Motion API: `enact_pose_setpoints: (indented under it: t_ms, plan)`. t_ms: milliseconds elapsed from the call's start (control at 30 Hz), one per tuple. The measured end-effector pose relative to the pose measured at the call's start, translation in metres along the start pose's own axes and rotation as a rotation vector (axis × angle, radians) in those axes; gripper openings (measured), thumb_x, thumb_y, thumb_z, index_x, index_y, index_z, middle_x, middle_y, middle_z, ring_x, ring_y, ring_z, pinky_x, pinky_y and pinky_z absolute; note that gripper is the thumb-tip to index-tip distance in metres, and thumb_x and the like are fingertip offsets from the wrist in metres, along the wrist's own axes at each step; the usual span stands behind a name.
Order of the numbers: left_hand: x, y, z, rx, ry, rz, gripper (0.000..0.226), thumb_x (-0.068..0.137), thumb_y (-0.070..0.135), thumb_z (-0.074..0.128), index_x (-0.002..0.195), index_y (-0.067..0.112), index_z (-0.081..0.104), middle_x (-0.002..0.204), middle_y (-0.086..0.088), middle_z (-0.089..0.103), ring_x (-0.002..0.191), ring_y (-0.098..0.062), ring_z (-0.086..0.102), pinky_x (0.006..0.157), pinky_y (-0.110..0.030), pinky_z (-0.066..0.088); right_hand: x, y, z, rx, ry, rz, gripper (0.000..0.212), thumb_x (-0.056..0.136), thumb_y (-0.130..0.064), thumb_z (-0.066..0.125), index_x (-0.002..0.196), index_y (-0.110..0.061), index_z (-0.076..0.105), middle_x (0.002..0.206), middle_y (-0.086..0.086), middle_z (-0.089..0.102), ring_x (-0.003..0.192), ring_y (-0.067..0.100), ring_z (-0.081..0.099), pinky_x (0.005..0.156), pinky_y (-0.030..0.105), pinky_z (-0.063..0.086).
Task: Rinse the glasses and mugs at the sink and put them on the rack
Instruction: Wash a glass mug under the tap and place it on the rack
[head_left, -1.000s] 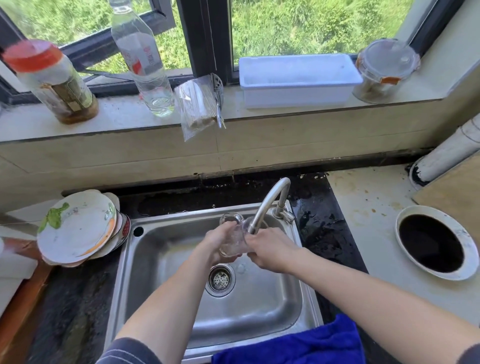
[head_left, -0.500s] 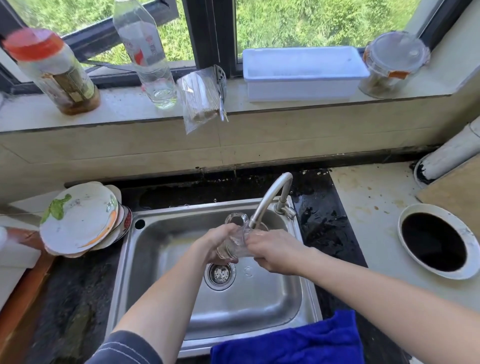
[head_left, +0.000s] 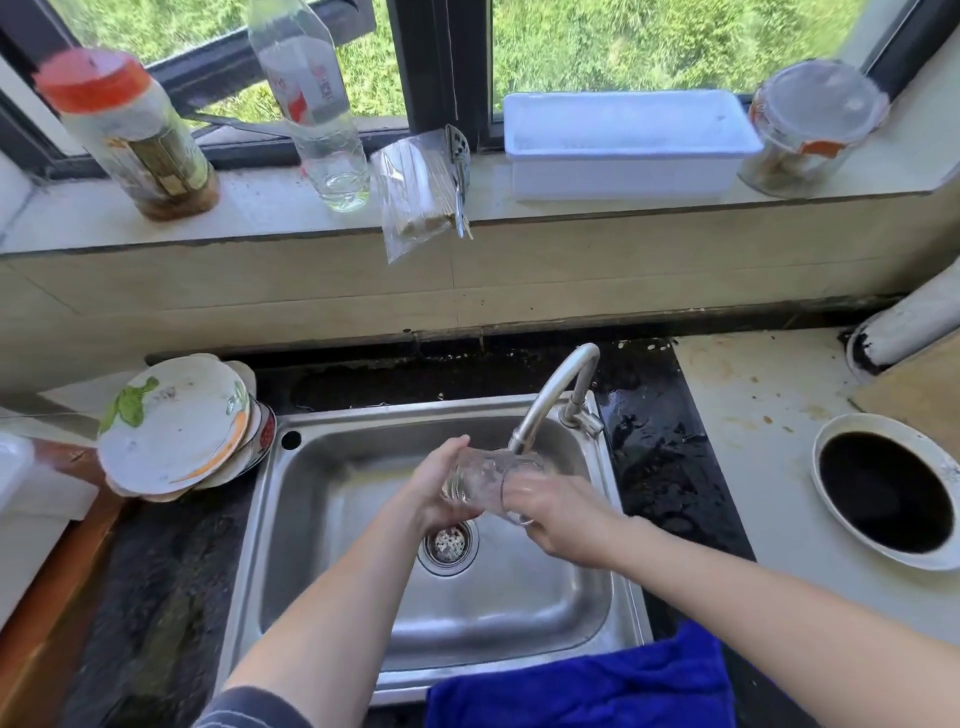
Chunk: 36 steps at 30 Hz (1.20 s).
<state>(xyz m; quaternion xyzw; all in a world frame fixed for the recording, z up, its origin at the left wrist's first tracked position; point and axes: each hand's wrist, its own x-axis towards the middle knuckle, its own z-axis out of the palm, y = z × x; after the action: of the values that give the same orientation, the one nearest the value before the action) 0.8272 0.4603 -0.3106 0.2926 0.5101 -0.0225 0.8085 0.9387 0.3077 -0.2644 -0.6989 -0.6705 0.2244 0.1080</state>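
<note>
The dark, wet stone desk (head_left: 670, 457) runs under a tiled window ledge (head_left: 260, 208), and set into it is a rectangular stainless steel sink (head_left: 519, 608), its round drain strainer (head_left: 448, 543) near the middle of the basin. A long white plastic tray (head_left: 623, 145) stands on the ledge at the right, and a bright blue cloth (head_left: 582, 686) hangs over the sink's front edge. Left of the sink leans a stack of white patterned plates (head_left: 171, 431). On the ledge at the left stand a red-capped jar (head_left: 130, 135) and a clear plastic bottle (head_left: 317, 104). A curved steel tap (head_left: 556, 395) arches from the sink's back right corner, its spout ending just above a clear patterned drinking glass (head_left: 483, 480). The glass lies on its side over the basin, above the drain. The left hand (head_left: 436, 488) wraps around its base end. The right hand (head_left: 561, 514) grips the rim end, its fingers partly seen through the glass.
</note>
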Motion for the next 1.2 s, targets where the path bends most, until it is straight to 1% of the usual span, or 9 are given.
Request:
enact_pose_setpoints:
  t_ms: [100, 267, 433, 600, 700, 767, 867, 1000, 1200]
  plan:
    - [0.002, -0.001, 0.003, 0.056, 0.004, -0.046, 0.035, 0.091, 0.044, 0.05, 0.082, 0.012, 0.06, 0.059, -0.005, 0.06, 0.049, -0.017, 0.057, 0.057, -0.025, 0.048, 0.015, -0.008, 0.009, -0.069, 0.044, 0.003, 0.051, 0.086, -0.015, 0.053, 0.133, -0.033, 0.052, 0.139, -0.007, 0.053, 0.128, 0.02, 0.048, 0.091, 0.043, 0.051]
    - [0.001, -0.001, -0.01, 0.078, 0.054, -0.048, 0.036, 0.087, 0.046, 0.055, 0.091, 0.011, 0.065, 0.07, -0.008, 0.068, 0.061, -0.021, 0.063, 0.058, -0.028, 0.053, -0.004, 0.0, 0.003, 0.036, 0.014, -0.07, 0.05, 0.087, -0.005, 0.053, 0.134, -0.021, 0.057, 0.139, -0.002, 0.056, 0.127, 0.02, 0.052, 0.096, 0.035, 0.047]
    - [0.0, -0.007, -0.007, 0.075, 0.055, -0.082, 0.037, 0.085, 0.047, 0.058, 0.092, 0.011, 0.062, 0.071, -0.009, 0.065, 0.058, -0.021, 0.063, 0.052, -0.028, 0.055, 0.021, -0.015, 0.019, -0.125, -0.025, 0.07, 0.039, 0.092, -0.024, 0.049, 0.13, -0.029, 0.053, 0.133, -0.002, 0.056, 0.121, 0.024, 0.051, 0.09, 0.038, 0.048]
    - [-0.004, -0.015, -0.008, -0.183, -0.038, 0.005, 0.064, 0.081, 0.053, 0.062, 0.126, 0.007, 0.056, 0.111, -0.02, 0.063, 0.092, -0.033, 0.064, 0.086, -0.043, 0.053, 0.026, -0.021, 0.009, 0.407, 0.139, 0.365, 0.023, 0.089, -0.033, 0.055, 0.108, -0.032, 0.069, 0.113, -0.007, 0.071, 0.107, 0.018, 0.062, 0.093, 0.039, 0.049]
    - [-0.003, -0.011, -0.005, -0.2, 0.003, 0.067, 0.087, 0.067, 0.047, 0.073, 0.138, 0.004, 0.047, 0.127, -0.017, 0.056, 0.104, -0.033, 0.058, 0.098, -0.047, 0.045, 0.02, -0.027, 0.009, 0.5, 0.08, 0.305, 0.025, 0.089, -0.028, 0.059, 0.112, -0.033, 0.067, 0.12, -0.012, 0.067, 0.112, 0.012, 0.061, 0.098, 0.035, 0.047]
    - [-0.005, -0.009, -0.008, -0.142, 0.048, 0.04, 0.078, 0.066, 0.045, 0.075, 0.132, 0.008, 0.054, 0.127, -0.014, 0.058, 0.1, -0.032, 0.062, 0.085, -0.049, 0.054, 0.001, -0.015, -0.001, 0.196, -0.074, 0.144, 0.03, 0.093, -0.026, 0.056, 0.122, -0.03, 0.062, 0.13, -0.011, 0.06, 0.122, 0.012, 0.054, 0.097, 0.031, 0.043]
    - [-0.005, -0.014, -0.006, -0.096, 0.093, -0.002, 0.047, 0.082, 0.045, 0.06, 0.109, 0.007, 0.062, 0.094, -0.017, 0.067, 0.074, -0.03, 0.066, 0.062, -0.04, 0.057, 0.0, -0.002, -0.009, -0.089, -0.064, 0.02, 0.051, 0.091, -0.015, 0.051, 0.141, -0.022, 0.046, 0.149, -0.004, 0.044, 0.138, 0.014, 0.038, 0.108, 0.036, 0.038]
    - [-0.002, -0.017, -0.003, -0.027, 0.063, -0.026, 0.035, 0.09, 0.039, 0.051, 0.08, 0.007, 0.063, 0.062, -0.012, 0.065, 0.057, -0.025, 0.059, 0.064, -0.033, 0.048, 0.013, -0.014, 0.001, -0.046, -0.038, 0.068, 0.04, 0.092, -0.028, 0.053, 0.131, -0.022, 0.056, 0.135, -0.003, 0.055, 0.127, 0.017, 0.047, 0.1, 0.039, 0.043]
    - [-0.006, -0.02, -0.008, -0.037, 0.071, -0.113, 0.05, 0.082, 0.046, 0.054, 0.111, 0.006, 0.063, 0.096, -0.018, 0.064, 0.076, -0.032, 0.063, 0.065, -0.042, 0.057, 0.002, 0.002, -0.003, 0.102, 0.032, 0.179, 0.035, 0.094, -0.043, 0.053, 0.125, -0.029, 0.061, 0.128, -0.011, 0.061, 0.121, 0.01, 0.051, 0.094, 0.035, 0.047]
